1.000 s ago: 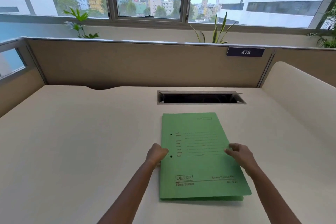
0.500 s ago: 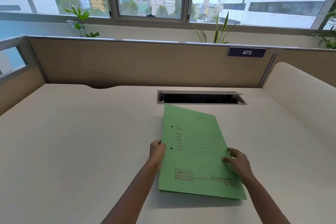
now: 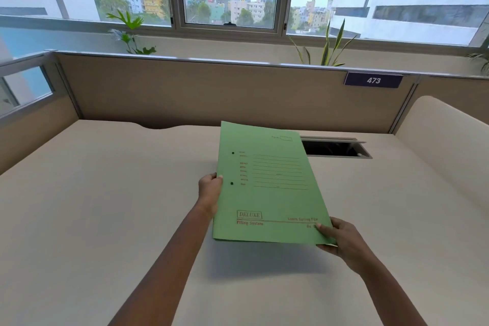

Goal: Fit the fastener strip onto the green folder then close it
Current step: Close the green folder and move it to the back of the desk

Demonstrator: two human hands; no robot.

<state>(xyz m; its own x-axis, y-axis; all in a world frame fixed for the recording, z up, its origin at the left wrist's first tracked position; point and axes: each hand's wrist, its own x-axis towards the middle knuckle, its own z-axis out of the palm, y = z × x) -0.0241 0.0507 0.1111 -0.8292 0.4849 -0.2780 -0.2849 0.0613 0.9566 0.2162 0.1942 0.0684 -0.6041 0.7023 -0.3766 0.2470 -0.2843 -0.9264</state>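
- Two hands hold the folder (image 3: 270,188) clear of the desk (image 3: 105,206); its shadow falls on the desktop beneath the near edge.
- Left hand (image 3: 210,190) grips the folder's left edge beside the nearer of two punched holes, fingers wrapped behind the cover.
- Right hand (image 3: 341,239) pinches the near right corner, thumb on top over the printed text, fingers below.
- Folder is closed, front cover up, tilted with its far edge raised toward the partition (image 3: 211,92).
- Printed on the cover near the bottom: "DELUXE" in a box, with "Filing System" under it.
- Far right of the folder, a cable slot (image 3: 341,147) is set in the desk, partly hidden by the folder's far corner.
- On the partition, far right, a plate (image 3: 373,80) reads 473.
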